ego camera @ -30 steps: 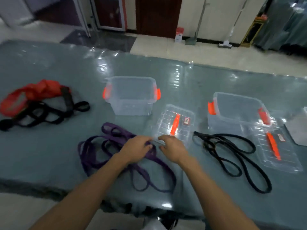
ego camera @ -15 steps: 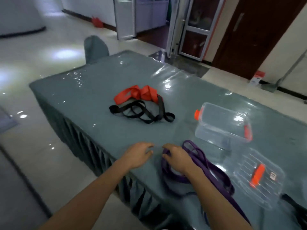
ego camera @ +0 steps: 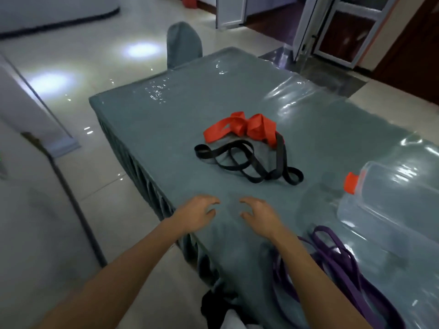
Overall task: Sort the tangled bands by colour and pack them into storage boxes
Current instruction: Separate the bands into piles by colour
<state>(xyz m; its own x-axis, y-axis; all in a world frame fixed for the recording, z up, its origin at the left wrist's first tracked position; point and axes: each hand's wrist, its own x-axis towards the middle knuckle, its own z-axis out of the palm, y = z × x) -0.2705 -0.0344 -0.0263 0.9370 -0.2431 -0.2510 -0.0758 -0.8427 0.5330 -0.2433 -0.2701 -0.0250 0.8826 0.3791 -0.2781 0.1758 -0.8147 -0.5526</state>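
Head view: both hands, left (ego camera: pixel 198 213) and right (ego camera: pixel 260 216), now empty with fingers loosely spread, have left the purple bands (ego camera: pixel 342 264) and hover over the bench (ego camera: pixel 166 119) short of the red-and-black tangle (ego camera: pixel 247 148). Storage box (ego camera: pixel 389 203) sits right. Likely next: untangling.

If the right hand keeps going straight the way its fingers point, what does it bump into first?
Probably the black bands. The right hand hovers with fingers loosely curled, pointing up the table toward that tangle, with bare cloth between. The red band lies just beyond. Depth is hard to judge, so this is a guess.
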